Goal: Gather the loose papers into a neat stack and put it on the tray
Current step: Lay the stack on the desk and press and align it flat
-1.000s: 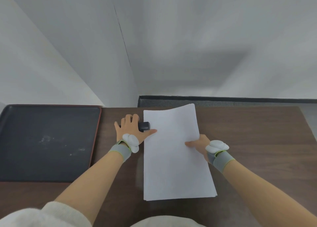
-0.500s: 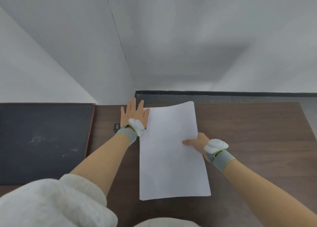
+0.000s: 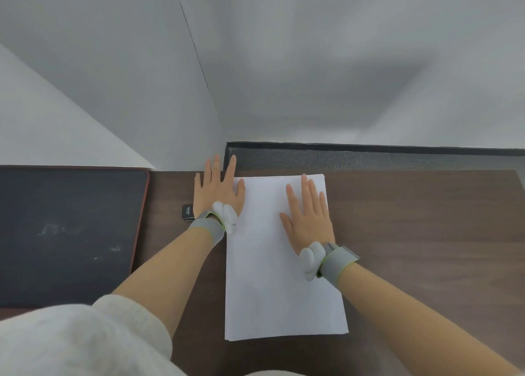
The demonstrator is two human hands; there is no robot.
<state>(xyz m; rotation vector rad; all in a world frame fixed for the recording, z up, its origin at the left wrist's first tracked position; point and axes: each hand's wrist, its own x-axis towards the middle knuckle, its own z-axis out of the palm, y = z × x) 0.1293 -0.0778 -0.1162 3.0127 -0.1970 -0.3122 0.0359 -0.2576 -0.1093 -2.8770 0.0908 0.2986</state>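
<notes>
— Where do we have the papers (image 3: 281, 284)?

— On the dark wooden surface (image 3: 426, 233), lying flat in a stack straight ahead of us, long side running away from us. The edges look nearly flush; at the near left corner we think a lower sheet peeks out a little, though the picture is too soft there to be sure.

— And our hands?

— Both open and flat, fingers stretched out, gripping nothing. Our right hand (image 3: 309, 216) lies palm down on the far right part of the stack, fingertips near its far edge. Our left hand (image 3: 217, 191) rests on the wood just beside the stack's far left corner, with the thumb touching or overlapping the paper's left edge.

— The tray (image 3: 71, 233)?

— It sits to our left on the same surface, dark inside with a reddish rim, apart from the stack, with a strip of bare wood between them.

— Anything else near us?

— A small black object (image 3: 187, 213) with tiny lettering lies by our left wrist, between the tray and the stack. Each wrist carries a grey band with a white piece on it.
</notes>
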